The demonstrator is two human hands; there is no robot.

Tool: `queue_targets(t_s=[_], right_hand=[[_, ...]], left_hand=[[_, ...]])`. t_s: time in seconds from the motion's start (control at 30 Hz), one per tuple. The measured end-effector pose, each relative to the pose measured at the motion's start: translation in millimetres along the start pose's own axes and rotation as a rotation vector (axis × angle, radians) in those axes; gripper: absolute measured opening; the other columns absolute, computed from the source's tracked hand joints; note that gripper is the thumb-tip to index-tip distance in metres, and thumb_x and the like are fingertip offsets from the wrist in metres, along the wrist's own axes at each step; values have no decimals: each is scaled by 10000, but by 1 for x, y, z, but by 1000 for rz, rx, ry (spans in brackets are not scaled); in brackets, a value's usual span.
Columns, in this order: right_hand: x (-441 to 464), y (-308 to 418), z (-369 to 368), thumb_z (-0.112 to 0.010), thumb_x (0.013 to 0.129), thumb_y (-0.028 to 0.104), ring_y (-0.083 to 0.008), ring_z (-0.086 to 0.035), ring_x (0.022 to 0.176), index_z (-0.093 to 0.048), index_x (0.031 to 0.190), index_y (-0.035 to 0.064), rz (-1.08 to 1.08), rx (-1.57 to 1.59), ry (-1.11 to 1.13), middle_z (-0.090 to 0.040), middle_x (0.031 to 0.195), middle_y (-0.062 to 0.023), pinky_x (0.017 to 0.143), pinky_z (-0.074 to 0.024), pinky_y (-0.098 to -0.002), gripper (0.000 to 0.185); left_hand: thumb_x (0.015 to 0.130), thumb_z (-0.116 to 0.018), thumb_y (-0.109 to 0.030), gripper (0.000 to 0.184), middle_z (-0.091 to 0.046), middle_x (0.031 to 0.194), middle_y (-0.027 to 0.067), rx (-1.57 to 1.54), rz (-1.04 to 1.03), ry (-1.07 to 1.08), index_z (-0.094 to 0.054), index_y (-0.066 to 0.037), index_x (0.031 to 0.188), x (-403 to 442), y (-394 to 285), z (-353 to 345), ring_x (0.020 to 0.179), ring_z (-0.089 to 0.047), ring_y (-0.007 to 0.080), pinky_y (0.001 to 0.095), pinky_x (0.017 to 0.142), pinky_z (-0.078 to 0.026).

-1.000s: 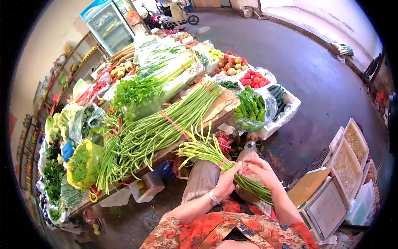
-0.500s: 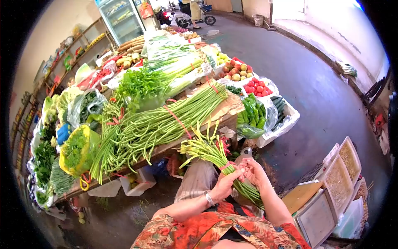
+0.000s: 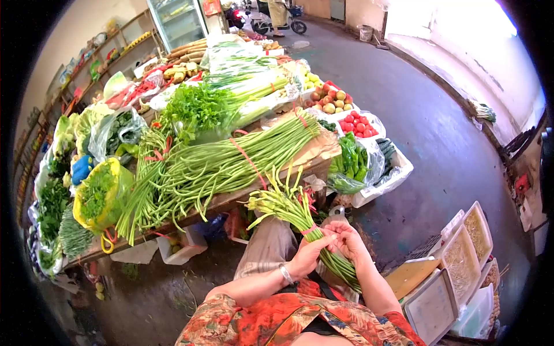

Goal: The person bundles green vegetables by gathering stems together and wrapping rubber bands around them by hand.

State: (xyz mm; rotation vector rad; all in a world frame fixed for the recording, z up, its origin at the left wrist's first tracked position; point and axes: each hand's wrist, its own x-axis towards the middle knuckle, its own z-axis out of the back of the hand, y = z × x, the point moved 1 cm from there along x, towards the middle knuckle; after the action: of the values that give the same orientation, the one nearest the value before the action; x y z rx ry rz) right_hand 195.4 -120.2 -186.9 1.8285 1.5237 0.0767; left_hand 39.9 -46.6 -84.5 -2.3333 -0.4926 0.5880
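Beside the worktop (image 3: 318,168), the left hand (image 3: 310,255) clasps a stalk bundle (image 3: 293,216) just below its pink band (image 3: 310,229), length running ten o'clock to four; the right hand (image 3: 350,241) curls close at two o'clock, whether pinching, I can't tell.

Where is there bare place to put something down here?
Free: the floor between the cucumber box and the white wall; also a small cardboard strip between the long beans and green peppers. Elsewhere the stall is crowded.
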Motion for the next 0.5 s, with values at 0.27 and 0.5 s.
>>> queue_targets(t_s=[0.27, 0.5], right_hand=[[2, -1, 2, -596, 915, -10, -315, -650, 1074, -607, 994, 18, -11, 28, -44, -660, 1123, -202, 873, -580, -408, 85], [2, -2, -1, -617, 907, -5, -279, -666, 1015, -628, 1028, 32, 3, 12, -1, -664, 1112, -180, 822, -592, -381, 127]], left_hand=[[929, -614, -112, 103, -583, 758, 32, 17, -14, 25, -555, -75, 852, 2, 0, 1, 762, -594, 157, 290, 723, -470], [909, -638, -112, 131, -583, 743, 35, -22, -4, 10, -572, -79, 801, 3, 1, 2, 743, -592, 155, 287, 706, -472]])
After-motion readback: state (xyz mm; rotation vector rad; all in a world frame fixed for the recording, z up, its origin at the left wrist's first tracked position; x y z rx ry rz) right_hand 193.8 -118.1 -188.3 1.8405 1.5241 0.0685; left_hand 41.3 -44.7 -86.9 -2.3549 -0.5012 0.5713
